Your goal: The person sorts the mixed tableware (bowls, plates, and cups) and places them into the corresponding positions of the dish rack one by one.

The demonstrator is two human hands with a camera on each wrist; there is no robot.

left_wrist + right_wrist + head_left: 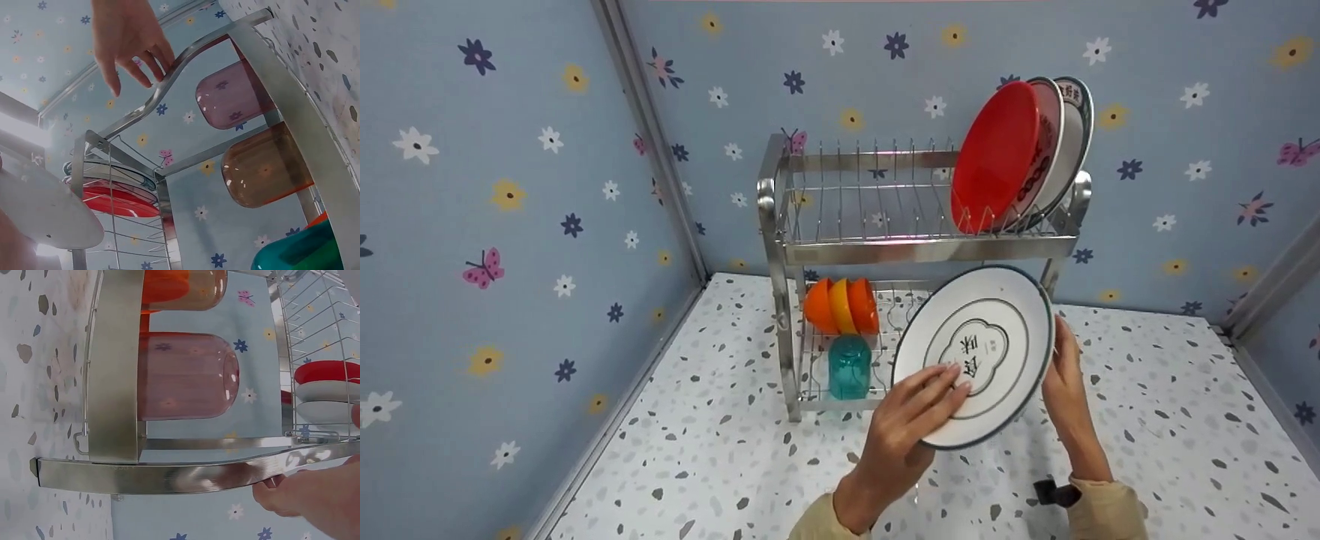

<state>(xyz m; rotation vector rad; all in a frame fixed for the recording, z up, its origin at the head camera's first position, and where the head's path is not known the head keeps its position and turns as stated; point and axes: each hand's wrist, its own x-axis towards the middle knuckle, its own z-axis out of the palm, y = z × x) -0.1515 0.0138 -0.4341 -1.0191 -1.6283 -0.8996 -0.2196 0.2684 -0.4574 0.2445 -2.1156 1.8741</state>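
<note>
A white plate (1012, 341) with dark rim rings and lettering is held tilted in front of the dish rack by my left hand (911, 424). The fingers lie across its face and the thumb is hidden behind. In the left wrist view, the plate (45, 208) shows at the left edge. Beyond the plate's right edge is my right hand (1065, 382), partly hidden in the head view. The left wrist view shows this right hand (132, 42) with loose fingers beside the rack's side rail, holding nothing visible. Its fingertips seem close to the rail (225, 478); contact is unclear.
On the metal rack's (930, 250) upper tier, a red plate (994, 157) and patterned plates (1076, 127) lean at the right. Below are orange and yellow bowls (841, 306), a teal glass (850, 367), an amber glass (264, 166) and a purple glass (233, 95).
</note>
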